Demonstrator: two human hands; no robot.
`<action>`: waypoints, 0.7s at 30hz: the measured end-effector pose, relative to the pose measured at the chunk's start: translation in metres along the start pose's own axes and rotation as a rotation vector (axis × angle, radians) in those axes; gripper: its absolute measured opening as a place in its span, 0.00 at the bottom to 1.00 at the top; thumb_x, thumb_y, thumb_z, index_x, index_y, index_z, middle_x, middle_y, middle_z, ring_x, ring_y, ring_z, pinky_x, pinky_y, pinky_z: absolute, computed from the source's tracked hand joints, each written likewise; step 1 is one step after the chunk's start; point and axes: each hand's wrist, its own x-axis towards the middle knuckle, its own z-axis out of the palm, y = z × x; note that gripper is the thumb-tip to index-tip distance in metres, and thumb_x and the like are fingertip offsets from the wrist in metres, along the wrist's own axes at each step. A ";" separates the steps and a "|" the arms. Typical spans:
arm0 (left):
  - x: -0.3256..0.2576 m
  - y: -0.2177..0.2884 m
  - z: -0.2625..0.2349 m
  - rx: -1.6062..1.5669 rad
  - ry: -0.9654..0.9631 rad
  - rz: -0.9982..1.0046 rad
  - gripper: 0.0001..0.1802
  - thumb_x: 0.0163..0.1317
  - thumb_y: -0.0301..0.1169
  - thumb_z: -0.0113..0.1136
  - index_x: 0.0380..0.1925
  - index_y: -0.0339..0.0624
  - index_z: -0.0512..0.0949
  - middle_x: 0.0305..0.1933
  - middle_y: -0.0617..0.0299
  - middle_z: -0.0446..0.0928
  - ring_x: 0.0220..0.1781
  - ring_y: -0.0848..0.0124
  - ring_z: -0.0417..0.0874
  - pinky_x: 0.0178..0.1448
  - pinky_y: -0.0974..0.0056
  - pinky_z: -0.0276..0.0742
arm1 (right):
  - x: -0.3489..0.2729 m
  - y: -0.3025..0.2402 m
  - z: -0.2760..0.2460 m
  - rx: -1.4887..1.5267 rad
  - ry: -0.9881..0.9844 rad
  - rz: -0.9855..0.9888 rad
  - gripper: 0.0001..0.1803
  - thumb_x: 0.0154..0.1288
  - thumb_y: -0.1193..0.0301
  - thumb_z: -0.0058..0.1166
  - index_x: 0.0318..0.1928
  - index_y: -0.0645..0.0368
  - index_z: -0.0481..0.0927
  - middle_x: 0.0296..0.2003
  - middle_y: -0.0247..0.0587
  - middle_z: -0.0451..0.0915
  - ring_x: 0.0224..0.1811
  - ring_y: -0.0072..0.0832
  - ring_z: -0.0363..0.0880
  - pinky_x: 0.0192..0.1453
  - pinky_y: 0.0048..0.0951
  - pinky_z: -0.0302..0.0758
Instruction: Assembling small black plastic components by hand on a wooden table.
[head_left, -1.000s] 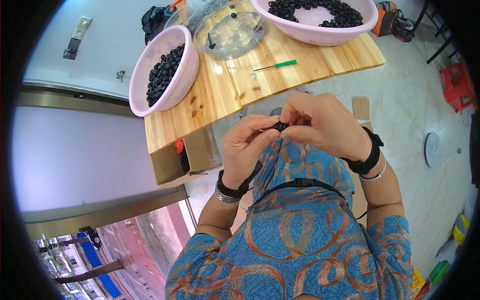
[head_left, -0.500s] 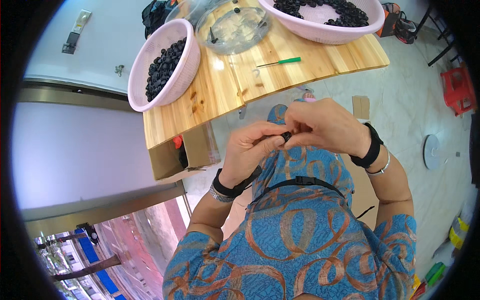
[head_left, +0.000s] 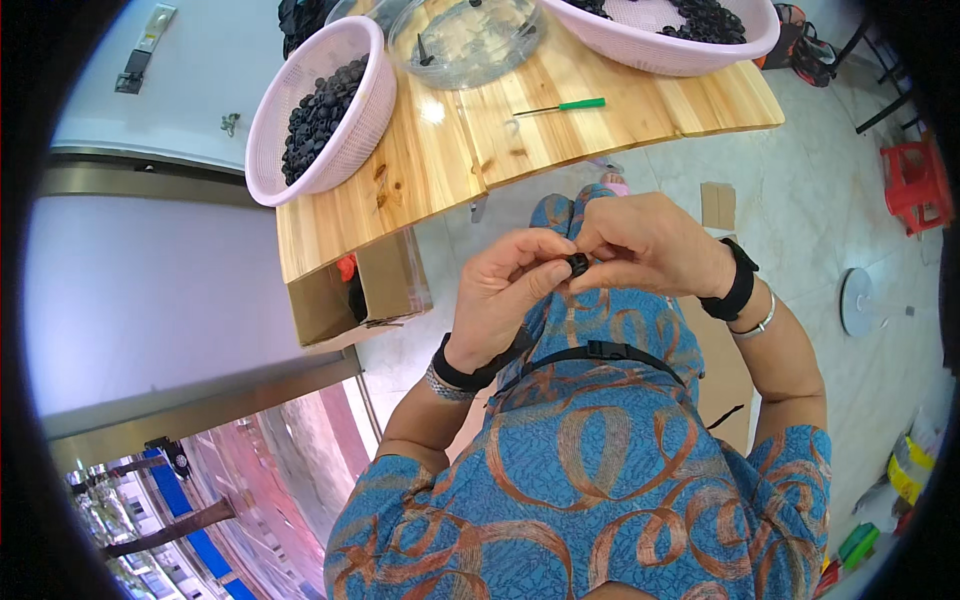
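Note:
A small black round part (head_left: 577, 264) is pinched between both hands in front of my body, over my lap. My left hand (head_left: 508, 288) grips it from the left with thumb and fingers. From the right, the fingertips of my right hand (head_left: 650, 245) close on the same piece and hide some of it. On the wooden table (head_left: 410, 190) beyond lies a thin screwdriver (head_left: 575, 105) with a green handle. A pink basket (head_left: 375, 125) of small black parts stands at the table's left, and another pink basket (head_left: 650, 58) with similar parts at its far right.
Between the baskets sits a clear round plastic container (head_left: 465, 70) with a few dark bits in it. Under the table's left side is an open cardboard box (head_left: 395, 280). A red stool (head_left: 915, 185) and a grey disc (head_left: 857, 302) are on the floor to the right.
The table and its contents sit slightly higher in view. Both hands keep hold of the black part; the fingers have shifted a little, and more of the part shows.

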 end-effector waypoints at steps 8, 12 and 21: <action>-0.001 0.001 -0.001 -0.026 -0.063 -0.065 0.10 0.59 0.23 0.53 0.42 0.36 0.71 0.40 0.61 0.75 0.38 0.75 0.77 0.43 0.72 0.75 | -0.004 0.009 0.008 -0.168 0.022 -0.168 0.17 0.52 0.59 0.59 0.28 0.57 0.67 0.20 0.38 0.67 0.23 0.39 0.70 0.25 0.33 0.66; 0.006 0.004 0.003 -0.085 0.049 -0.114 0.10 0.60 0.24 0.52 0.42 0.35 0.70 0.40 0.58 0.76 0.37 0.75 0.77 0.42 0.70 0.76 | 0.001 0.017 0.008 -0.160 0.085 -0.148 0.18 0.47 0.60 0.64 0.29 0.56 0.69 0.19 0.33 0.66 0.18 0.27 0.66 0.21 0.26 0.61; 0.027 0.058 -0.041 -0.101 0.307 0.097 0.13 0.63 0.26 0.49 0.48 0.36 0.71 0.40 0.61 0.76 0.39 0.76 0.78 0.42 0.73 0.75 | 0.003 0.014 -0.008 0.492 0.139 0.124 0.24 0.47 0.72 0.66 0.45 0.62 0.72 0.19 0.28 0.70 0.18 0.13 0.66 0.21 0.15 0.62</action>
